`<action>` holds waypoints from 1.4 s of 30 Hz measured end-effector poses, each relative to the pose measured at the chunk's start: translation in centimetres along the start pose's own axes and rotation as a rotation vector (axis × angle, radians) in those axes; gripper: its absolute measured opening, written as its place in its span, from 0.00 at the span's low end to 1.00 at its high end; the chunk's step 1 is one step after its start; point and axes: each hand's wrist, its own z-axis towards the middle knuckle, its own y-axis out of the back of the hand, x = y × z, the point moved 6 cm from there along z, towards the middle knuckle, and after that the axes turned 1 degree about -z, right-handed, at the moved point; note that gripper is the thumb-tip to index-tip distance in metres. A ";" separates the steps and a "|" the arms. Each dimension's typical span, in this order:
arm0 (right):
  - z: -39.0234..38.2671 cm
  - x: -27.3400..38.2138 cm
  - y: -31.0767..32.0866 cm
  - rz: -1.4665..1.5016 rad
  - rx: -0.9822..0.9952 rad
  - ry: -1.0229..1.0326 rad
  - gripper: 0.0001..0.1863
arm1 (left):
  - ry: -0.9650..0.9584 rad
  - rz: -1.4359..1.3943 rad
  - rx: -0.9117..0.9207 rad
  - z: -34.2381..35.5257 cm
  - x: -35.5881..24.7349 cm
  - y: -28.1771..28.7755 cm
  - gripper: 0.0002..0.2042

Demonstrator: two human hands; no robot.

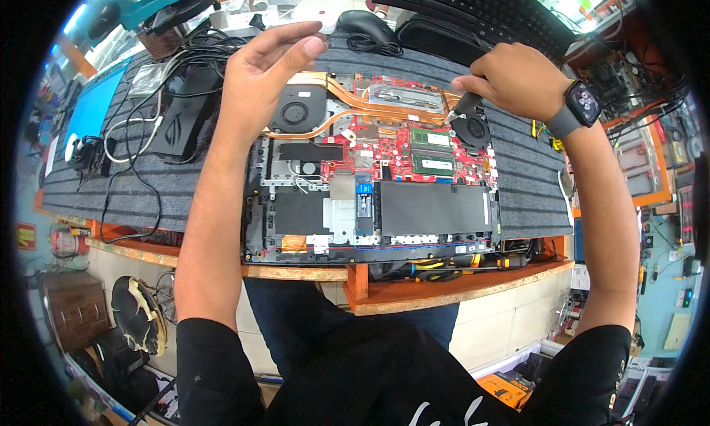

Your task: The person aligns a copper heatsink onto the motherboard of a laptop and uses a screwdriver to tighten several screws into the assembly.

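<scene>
An uncovered laptop (342, 186) is lying along the middle of the tabletop's (532, 193) near edge, its insides facing up and showing a red circuit board (403, 136), copper heat pipes (347, 100), two green memory modules (433, 163) and a flat black battery (435, 208). The left hand (268, 67) is hovering above the laptop's far left corner, near the left fan (295, 114), relaxed with fingers extended and visibly grasping nothing. The right hand (514, 78) is curling above the laptop's far right corner, pinching a dark tool (467, 103) whose exact kind I cannot tell; its lower end is pointing down beside the heat pipes and the right fan (471, 132). Toward the tabletop's left edge, a black box (182, 121) is sitting among cables, with a blue sheet (98, 100) lying farther out. A black mouse (367, 28) and a black keyboard (473, 10) are resting along the far edge.
</scene>
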 end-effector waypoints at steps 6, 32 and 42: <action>0.2 -0.9 -0.7 0.072 -0.023 0.082 0.17 | 0.045 0.378 -0.094 3.2 0.1 2.7 0.16; -0.9 -0.7 -0.2 0.300 -0.109 0.263 0.21 | 0.018 1.273 0.547 8.1 8.1 -2.6 0.08; 0.0 -1.3 -0.7 0.132 0.067 0.111 0.13 | -0.148 0.754 0.140 4.0 0.4 -1.0 0.09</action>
